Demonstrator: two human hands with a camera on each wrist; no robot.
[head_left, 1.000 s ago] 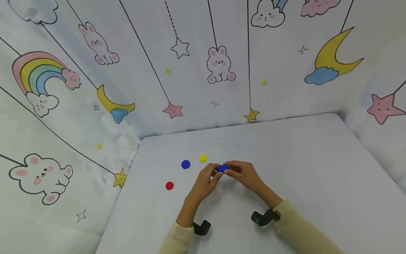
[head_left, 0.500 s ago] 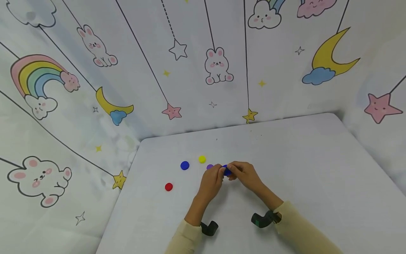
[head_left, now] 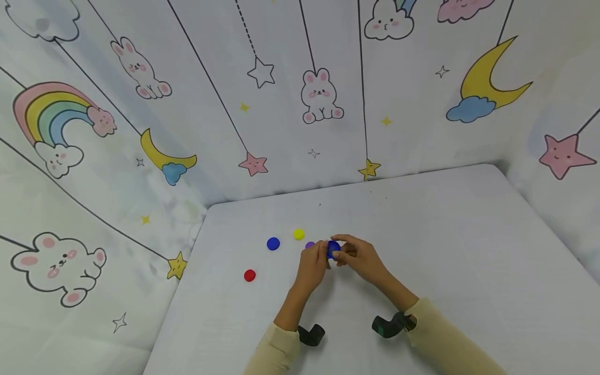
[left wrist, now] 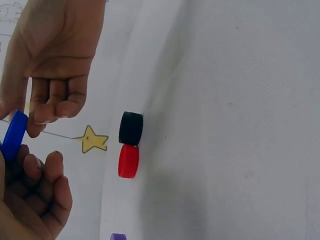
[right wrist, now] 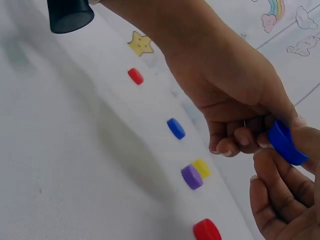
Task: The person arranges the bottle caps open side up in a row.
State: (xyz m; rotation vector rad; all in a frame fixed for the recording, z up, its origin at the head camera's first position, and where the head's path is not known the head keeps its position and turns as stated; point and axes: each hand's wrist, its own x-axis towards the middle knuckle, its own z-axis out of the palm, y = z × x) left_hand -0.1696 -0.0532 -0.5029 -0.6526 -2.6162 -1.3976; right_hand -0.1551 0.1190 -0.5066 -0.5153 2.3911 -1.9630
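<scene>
The left hand (head_left: 312, 266) and right hand (head_left: 363, 258) pinch a blue cap (head_left: 333, 249) above the desk (head_left: 450, 234), a yellow cap (head_left: 299, 234) at its ten o'clock and a second blue cap (head_left: 273, 244) at nine in the head view.

Pretty simple outfit here. The left sleeve (head_left: 274, 348) and right sleeve (head_left: 452, 338) are a pale cream-yellow, long and plain, and both stop short of the bare left hand (head_left: 313, 266) and right hand (head_left: 363, 259). Near each cuff sits a chunky black wrist camera, the left camera (head_left: 312, 335) and right camera (head_left: 391, 325), kinda bent like a pipe elbow. Right one's got a little green mark (head_left: 380, 329) on it.
</scene>
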